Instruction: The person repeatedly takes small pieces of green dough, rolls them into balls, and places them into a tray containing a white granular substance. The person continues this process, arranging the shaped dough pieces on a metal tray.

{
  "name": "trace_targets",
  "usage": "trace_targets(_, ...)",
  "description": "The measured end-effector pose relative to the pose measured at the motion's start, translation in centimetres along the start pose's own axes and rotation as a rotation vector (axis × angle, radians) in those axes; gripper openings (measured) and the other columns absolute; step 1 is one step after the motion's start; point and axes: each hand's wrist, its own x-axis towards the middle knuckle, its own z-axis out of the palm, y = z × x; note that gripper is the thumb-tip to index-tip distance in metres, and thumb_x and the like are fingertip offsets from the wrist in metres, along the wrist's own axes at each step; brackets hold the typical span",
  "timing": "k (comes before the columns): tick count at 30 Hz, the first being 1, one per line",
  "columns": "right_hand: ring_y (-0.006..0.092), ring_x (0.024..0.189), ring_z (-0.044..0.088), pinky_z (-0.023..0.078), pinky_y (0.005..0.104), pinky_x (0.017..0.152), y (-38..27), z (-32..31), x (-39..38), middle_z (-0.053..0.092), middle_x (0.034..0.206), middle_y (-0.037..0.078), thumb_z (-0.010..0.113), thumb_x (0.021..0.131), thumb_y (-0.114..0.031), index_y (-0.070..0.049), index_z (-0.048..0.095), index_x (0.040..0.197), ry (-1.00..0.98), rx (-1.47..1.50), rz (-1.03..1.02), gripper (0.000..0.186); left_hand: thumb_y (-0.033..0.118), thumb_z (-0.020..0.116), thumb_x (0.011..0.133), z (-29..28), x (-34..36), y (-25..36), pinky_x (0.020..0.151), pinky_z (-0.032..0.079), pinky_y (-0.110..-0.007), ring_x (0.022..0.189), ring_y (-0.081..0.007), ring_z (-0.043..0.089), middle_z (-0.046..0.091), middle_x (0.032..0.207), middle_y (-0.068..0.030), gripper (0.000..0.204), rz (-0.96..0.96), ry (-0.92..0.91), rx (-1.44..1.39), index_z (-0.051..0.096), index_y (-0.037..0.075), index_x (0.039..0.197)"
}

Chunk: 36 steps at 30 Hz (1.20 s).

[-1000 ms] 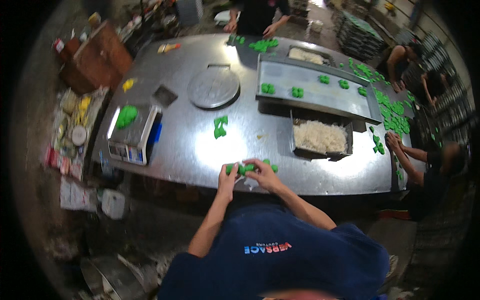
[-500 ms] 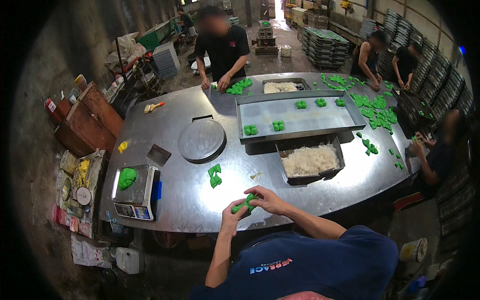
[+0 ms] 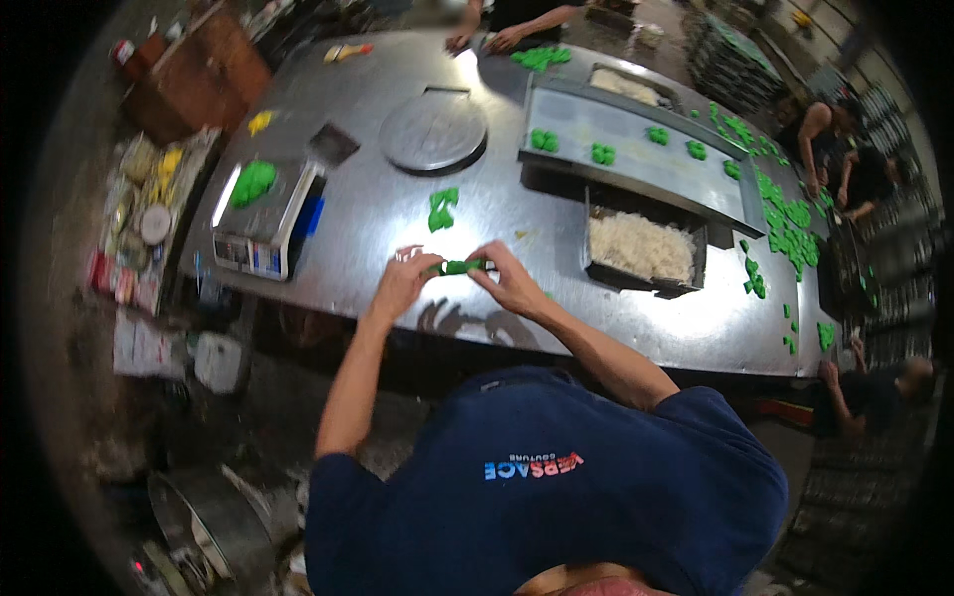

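My left hand (image 3: 397,286) and my right hand (image 3: 509,282) are just above the near edge of the metal table (image 3: 378,248). Between their fingertips they pinch a short, narrow piece of green dough (image 3: 459,267), one end in each hand. A torn strip of green dough (image 3: 442,210) lies flat on the table just beyond my fingers. A small green bit (image 3: 549,295) shows by my right wrist. To the left, a bigger green lump (image 3: 253,183) rests on a digital scale (image 3: 250,250).
A round metal lid (image 3: 433,131) lies beyond the strip. Right of it are a long tray (image 3: 621,117) holding several green clusters and a box of white shreds (image 3: 641,248). A brush (image 3: 348,52) lies at the far left. Co-workers stand around the far and right edges, near scattered green pieces (image 3: 793,233).
My hands have moved apart, and the dough between them now looks thinner and straighter. The view has tilted down, so the table sits higher in the picture.
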Motion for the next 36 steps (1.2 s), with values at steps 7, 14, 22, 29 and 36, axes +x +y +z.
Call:
trace_targets(7,0.0377,0.113,0.056,0.047,0.0436,0.095,9.9,4.3,-6.0,0.057,0.12,0.018,0.063,0.085,-0.003,-0.003,0.061,0.112,-0.311,-0.459,-0.135,0.027,0.004,0.069,0.079,4.3,-13.1,-6.1,0.108,0.038,-0.052,0.135,-0.0394,0.039,0.049,0.144,-0.009,0.034,-0.136,-0.326,0.244,0.071,0.02,0.11)
trace_targets(14,0.0394,0.103,0.056,0.048,0.0464,0.09,10.9,6.9,-3.6,0.058,0.11,0.019,0.065,0.08,-0.001,-0.001,0.055,0.123,-0.294,-0.434,-0.106,0.045,0.003,0.059,0.086,9.1,-10.1,0.2,0.107,0.041,-0.048,0.126,-0.0409,0.048,0.056,0.136,-0.0158,0.04,-0.235,0.02,0.069,0.06,0.002,0.126)
trace_targets(22,0.0413,0.095,0.059,0.049,0.0469,0.083,13.6,9.9,-3.3,0.06,0.103,0.022,0.068,0.08,-0.008,-0.002,0.056,0.118,-0.132,-0.356,-0.029,0.041,0.024,0.052,0.098,15.2,-8.8,2.9,0.116,0.018,-0.066,0.151,-0.0414,0.012,0.012,0.165,-0.0154,0.07,-0.458,-0.287,0.175,0.019,0.003,0.156)
trace_targets(29,0.0336,0.086,0.06,0.049,0.0434,0.077,12.0,-6.6,-12.6,0.062,0.091,0.016,0.064,0.083,-0.011,-0.004,0.066,0.094,-0.794,-0.378,0.445,0.013,0.034,0.055,0.097,15.1,-9.3,2.6,0.114,0.014,-0.069,0.148,-0.0478,0.013,0.014,0.164,-0.0179,0.075,-0.434,-0.388,0.331,0.019,0.009,0.157)
trace_targets(36,0.0281,0.102,0.059,0.047,0.0377,0.092,-0.6,-12.0,-12.3,0.061,0.11,0.015,0.056,0.093,-0.004,-0.012,0.059,0.135,-0.145,-0.063,0.387,0.043,0.046,0.042,0.102,13.1,3.4,10.2,0.118,0.011,-0.058,0.146,-0.043,0.022,0.034,0.156,-0.0221,0.065,-0.52,-0.181,-0.386,0.03,0.01,0.155)
